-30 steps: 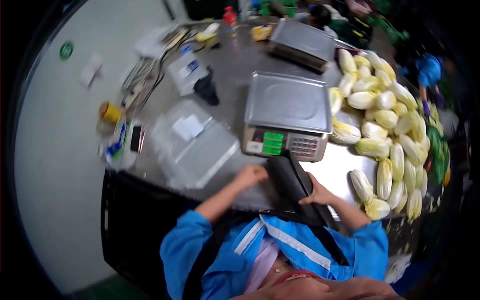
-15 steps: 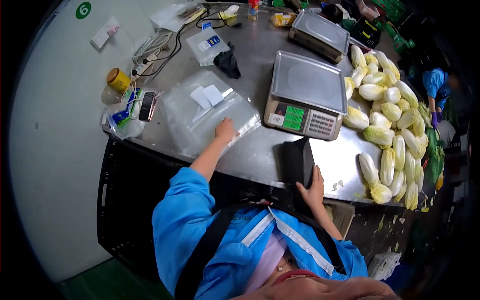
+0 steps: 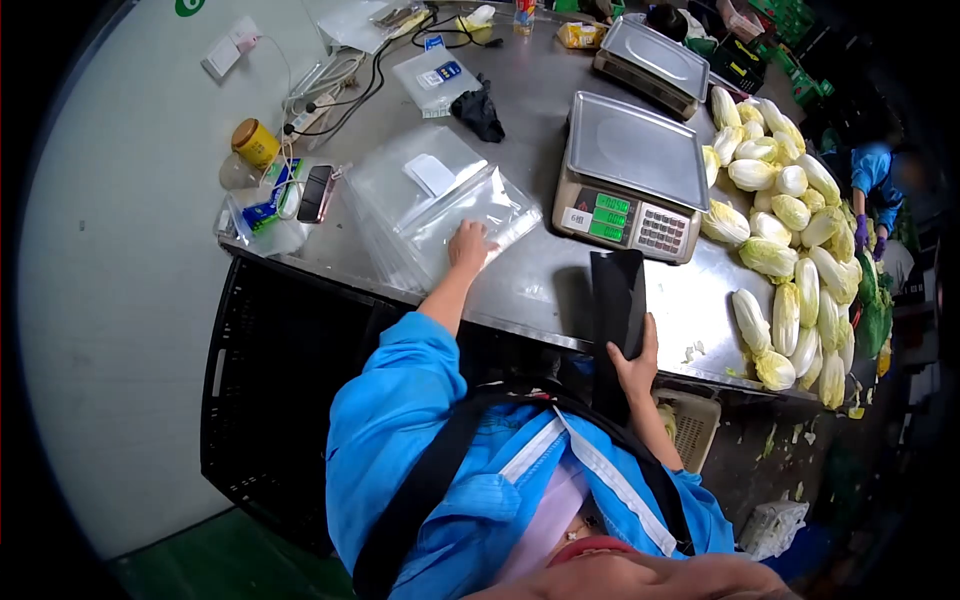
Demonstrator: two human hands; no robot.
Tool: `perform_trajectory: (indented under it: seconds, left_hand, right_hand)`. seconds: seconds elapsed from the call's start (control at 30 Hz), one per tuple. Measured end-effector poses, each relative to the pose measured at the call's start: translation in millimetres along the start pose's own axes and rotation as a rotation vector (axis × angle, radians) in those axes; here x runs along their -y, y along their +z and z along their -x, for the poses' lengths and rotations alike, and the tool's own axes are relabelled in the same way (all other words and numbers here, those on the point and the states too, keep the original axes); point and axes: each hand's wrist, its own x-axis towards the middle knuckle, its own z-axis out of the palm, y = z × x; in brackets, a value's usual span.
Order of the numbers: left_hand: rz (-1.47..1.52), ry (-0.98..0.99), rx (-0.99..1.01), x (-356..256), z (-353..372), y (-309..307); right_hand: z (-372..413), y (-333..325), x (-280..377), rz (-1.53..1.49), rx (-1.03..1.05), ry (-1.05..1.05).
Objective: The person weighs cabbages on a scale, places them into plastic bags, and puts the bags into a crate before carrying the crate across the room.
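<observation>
My left hand (image 3: 469, 247) rests on a stack of clear plastic bags (image 3: 410, 215), fingers curled at the top bag's edge; whether they pinch it is unclear. White slips (image 3: 430, 174) lie on the bags. At the table's front edge my right hand (image 3: 636, 366) grips a flat black sheet-like object (image 3: 619, 310), thumb on its face. Just beyond it stands a scale (image 3: 638, 150) with a lit green display and an empty metal pan. Many napa cabbages (image 3: 790, 230) are piled to the right of the scale.
A second scale (image 3: 655, 60) stands farther back. A phone (image 3: 315, 193), yellow jar (image 3: 256, 143), cables and a black cloth (image 3: 478, 110) lie on the left and back. Below are a black crate (image 3: 270, 390) and a pale basket (image 3: 690, 428). Another person (image 3: 873, 185) wears purple gloves.
The black object now stands more upright, raised by my right hand. My left hand has shifted slightly on the bags, whose top layer is lifted and folded. The whole view has shifted.
</observation>
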Motion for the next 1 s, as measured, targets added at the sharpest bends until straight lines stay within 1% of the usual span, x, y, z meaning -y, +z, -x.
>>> perform_trajectory:
  seconds: [0.03, 0.07, 0.13, 0.17, 0.23, 0.27, 0.33, 0.37, 0.43, 0.47, 0.53, 0.57, 0.6, 0.63, 0.67, 0.7, 0.73, 0.77, 0.8, 0.83, 0.87, 0.9, 0.93, 1.0]
  left_hand:
    - [0.064, -0.227, 0.162, 4, -8, 4]
    - [0.068, -0.227, 0.162, 11, -13, 7]
    - [0.296, -0.485, 0.401, 12, -23, -3]
    - [0.304, -0.487, 0.394, 11, -22, -7]
    - [0.12, -0.236, 0.156, 13, -8, -14]
    - [0.117, -0.23, 0.158, 15, 2, -13]
    - [-0.084, -0.028, -0.257, 13, 2, -9]
    - [-0.078, -0.008, -0.255, 15, -5, -9]
    - [0.181, -0.374, 0.017, 26, -16, -12]
    - [0.307, -0.388, -0.063, 30, -20, -10]
    - [0.466, -0.233, -0.158, 24, -26, -26]
    - [0.472, -0.222, -0.163, 13, -25, -34]
    - [0.541, -0.11, -0.147, -6, -17, -49]
    - [0.607, -0.006, -0.119, -15, -7, -55]
    - [0.603, -0.016, -0.096, -9, 6, -44]
    - [0.398, 0.028, 0.215, 1, 15, -28]
    - [0.188, 0.08, 0.504, 0, 13, -24]
    - [0.382, 0.145, 0.357, -4, 15, -20]
    - [0.536, 0.189, 0.246, -30, 13, -41]
    - [0.686, 0.218, 0.155, -58, 26, -66]
    - [0.699, 0.361, 0.197, -77, 40, -70]
    - [0.697, 0.611, 0.193, -93, 59, -68]
    - [0.606, 0.825, 0.319, -104, 73, -73]
    - [0.581, 0.718, 0.183, -93, 82, -76]
  right_hand:
    - [0, 3, 2, 0.006, 0.009, -0.032]
    - [2, 6, 5, 0.01, 0.008, -0.034]
    - [0, 10, 10, 0.002, 0.009, -0.021]
    - [1, 12, 6, 0.012, 0.003, -0.032]
    - [1, 13, 5, 0.014, -0.01, -0.011]
    - [3, 14, 6, 0.016, -0.024, 0.019]
    - [0, 14, 11, 0.011, -0.018, 0.03]
    - [1, 13, 12, 0.014, 0.003, 0.044]
    - [4, 12, 14, 0.009, -0.007, 0.042]
    - [2, 12, 14, -0.006, -0.002, 0.027]
    - [3, 15, 8, 0.002, -0.032, -0.011]
    - [3, 17, 8, -0.006, -0.058, -0.036]
    - [5, 19, 10, -0.014, -0.079, -0.051]
    - [5, 21, 16, -0.031, -0.065, -0.115]
    - [7, 22, 22, -0.047, -0.04, -0.17]
    - [7, 28, 23, -0.051, 0.012, -0.266]
    - [2, 28, 31, -0.062, 0.123, -0.343]
    - [-9, 30, 42, -0.036, 0.231, -0.381]
    - [-14, 33, 53, -0.011, 0.345, -0.4]
    - [-15, 42, 57, -0.062, 0.338, -0.316]
    - [-22, 53, 58, -0.112, 0.327, -0.238]
    - [-26, 63, 59, -0.134, 0.338, -0.168]
    - [-30, 78, 52, -0.13, 0.316, -0.067]
    - [-35, 90, 43, -0.431, 0.231, 0.032]
